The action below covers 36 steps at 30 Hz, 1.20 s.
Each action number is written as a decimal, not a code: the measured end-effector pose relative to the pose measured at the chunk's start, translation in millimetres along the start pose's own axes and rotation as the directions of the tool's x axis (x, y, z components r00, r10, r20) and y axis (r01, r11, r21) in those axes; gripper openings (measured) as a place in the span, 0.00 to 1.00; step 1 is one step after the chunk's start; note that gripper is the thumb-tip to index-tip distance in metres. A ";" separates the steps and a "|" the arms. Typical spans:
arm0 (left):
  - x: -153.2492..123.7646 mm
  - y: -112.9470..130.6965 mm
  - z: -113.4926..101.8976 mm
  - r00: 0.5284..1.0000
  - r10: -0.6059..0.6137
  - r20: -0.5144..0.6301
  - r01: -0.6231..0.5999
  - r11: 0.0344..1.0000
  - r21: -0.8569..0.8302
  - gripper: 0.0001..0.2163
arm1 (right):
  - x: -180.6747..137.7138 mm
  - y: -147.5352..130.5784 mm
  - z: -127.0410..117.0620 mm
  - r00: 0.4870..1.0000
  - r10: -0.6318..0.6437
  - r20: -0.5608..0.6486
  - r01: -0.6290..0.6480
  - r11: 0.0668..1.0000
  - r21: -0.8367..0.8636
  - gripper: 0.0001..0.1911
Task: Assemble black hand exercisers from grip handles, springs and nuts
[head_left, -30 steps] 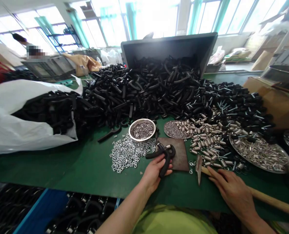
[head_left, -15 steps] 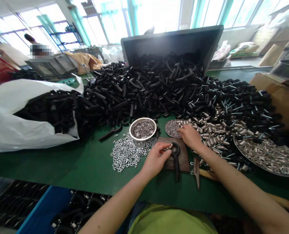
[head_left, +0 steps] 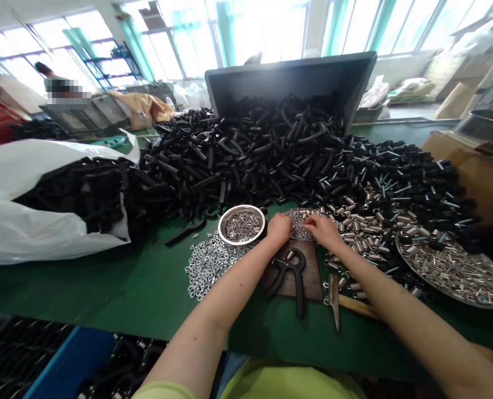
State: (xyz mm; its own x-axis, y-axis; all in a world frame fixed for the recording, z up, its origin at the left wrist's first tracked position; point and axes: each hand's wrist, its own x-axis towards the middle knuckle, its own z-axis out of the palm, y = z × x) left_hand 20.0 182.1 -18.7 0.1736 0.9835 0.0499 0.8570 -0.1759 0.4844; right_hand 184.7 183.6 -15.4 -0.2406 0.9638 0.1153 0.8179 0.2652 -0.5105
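My left hand [head_left: 280, 229] reaches over the left side of a small dish [head_left: 302, 239] of tiny metal parts, its fingers curled in and their tips hidden. At the dish's right side, my right hand [head_left: 321, 231] has thumb and fingers pinched together; anything between them is too small to make out. Nearer to me, a black hand grip exerciser [head_left: 299, 282] lies with its two handles spread on a brown plate [head_left: 313, 266]. A metal coil spring [head_left: 290, 255] sits between the tops of its handles. Neither hand touches it.
Left of the plate are a steel bowl [head_left: 220, 230] of rings and loose nuts [head_left: 205, 266]. A hammer [head_left: 333, 299] lies to the right, near scattered springs [head_left: 360, 221] and a tray of pins [head_left: 458, 271]. Black handles [head_left: 246, 149] pile up behind, spilling from a grey bin [head_left: 292, 75].
My left hand has left the grip exerciser and moved forward to the small dish. Both handles now show apart on the plate. My right hand stays at the dish, slightly shifted.
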 end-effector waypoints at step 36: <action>-115.7 -10.0 -18.7 0.996 0.084 0.015 -0.068 0.892 -0.446 0.02 | -27.2 -44.6 -7.1 0.904 -0.149 0.400 0.087 0.982 0.169 0.15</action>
State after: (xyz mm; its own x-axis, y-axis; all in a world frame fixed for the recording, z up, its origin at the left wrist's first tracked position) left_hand -17.7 70.9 -13.0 0.2519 0.9646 0.0774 0.5363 -0.2057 0.8185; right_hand 158.5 145.8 10.2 -0.5486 0.8206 -0.1603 0.6937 0.3397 -0.6351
